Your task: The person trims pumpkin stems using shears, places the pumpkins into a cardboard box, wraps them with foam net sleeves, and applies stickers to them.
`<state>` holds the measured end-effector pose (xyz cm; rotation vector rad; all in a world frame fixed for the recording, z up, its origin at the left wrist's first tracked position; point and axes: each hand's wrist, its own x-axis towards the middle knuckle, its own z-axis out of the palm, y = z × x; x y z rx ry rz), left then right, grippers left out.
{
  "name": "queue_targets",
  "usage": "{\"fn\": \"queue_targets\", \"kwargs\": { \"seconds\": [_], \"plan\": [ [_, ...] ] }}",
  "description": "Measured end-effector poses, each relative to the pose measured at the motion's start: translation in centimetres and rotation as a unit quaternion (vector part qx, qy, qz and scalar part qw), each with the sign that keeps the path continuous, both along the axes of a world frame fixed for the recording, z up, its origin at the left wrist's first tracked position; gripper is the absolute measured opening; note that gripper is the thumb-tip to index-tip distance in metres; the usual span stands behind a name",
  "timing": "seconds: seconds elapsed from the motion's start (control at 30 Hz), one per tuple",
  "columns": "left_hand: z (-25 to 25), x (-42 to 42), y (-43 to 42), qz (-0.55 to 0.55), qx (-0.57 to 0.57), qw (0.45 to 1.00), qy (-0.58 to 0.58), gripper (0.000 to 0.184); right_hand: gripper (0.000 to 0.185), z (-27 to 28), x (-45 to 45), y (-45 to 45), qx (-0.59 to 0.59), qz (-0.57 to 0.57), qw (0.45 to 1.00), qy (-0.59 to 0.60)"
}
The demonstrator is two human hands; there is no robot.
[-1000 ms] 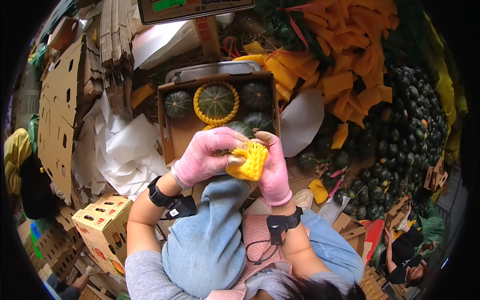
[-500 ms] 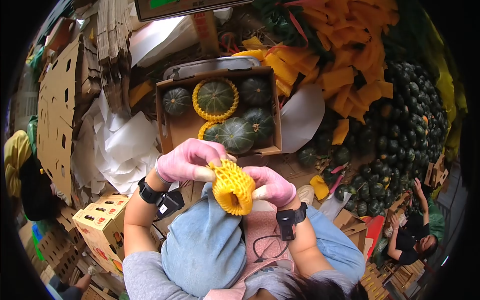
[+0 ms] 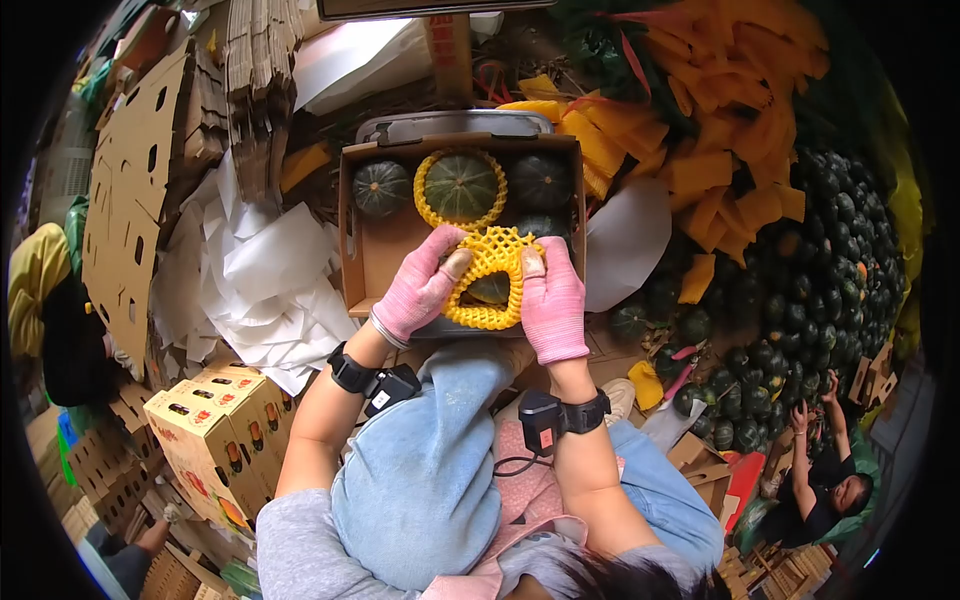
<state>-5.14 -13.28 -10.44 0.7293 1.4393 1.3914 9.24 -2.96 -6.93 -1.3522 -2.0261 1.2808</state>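
A yellow foam net sleeve (image 3: 492, 250) is stretched between my pink-gloved hands over the near part of an open cardboard box (image 3: 385, 255). My left hand (image 3: 418, 287) pinches its left side, and my right hand (image 3: 553, 305) grips the right side. Through the sleeve's opening shows part of a dark green squash (image 3: 490, 288); whether the net touches it I cannot tell. Farther back in the box, a squash (image 3: 460, 188) sits ringed by another yellow net. Bare squashes lie at the back left (image 3: 381, 189) and back right (image 3: 541, 182); one below the latter is partly hidden by my right hand.
White paper sheets (image 3: 265, 270) are heaped left of the box. Orange-yellow foam nets (image 3: 720, 120) pile up at the upper right, above a large heap of squashes (image 3: 820, 270). A printed carton (image 3: 215, 430) stands at lower left. Another person (image 3: 825, 485) sits at lower right.
Both hands have moved forward from above my lap to over the box, carrying the foam net. Its opening is now spread wider, over a squash.
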Motion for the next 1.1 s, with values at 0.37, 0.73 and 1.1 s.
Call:
{"fn": "queue_targets", "kwargs": {
  "seconds": [0.37,0.73,1.1],
  "plan": [
    [-1.9,-3.3,-0.7,0.13,-0.028,0.99,0.04,0.009,0.01,-5.7,-3.3,-1.4,-0.045,-0.087,0.988,0.123],
    [5.3,-1.9,-1.5,0.025,0.002,0.908,0.418,0.042,0.029,1.0,-1.1,-3.8,0.372,0.074,0.925,-0.025],
    [6.2,-3.1,-0.6,-0.109,-0.077,0.924,0.36,0.061,0.054,-1.4,-0.2,-4.7,0.112,0.077,0.99,-0.048]
  ]
}}
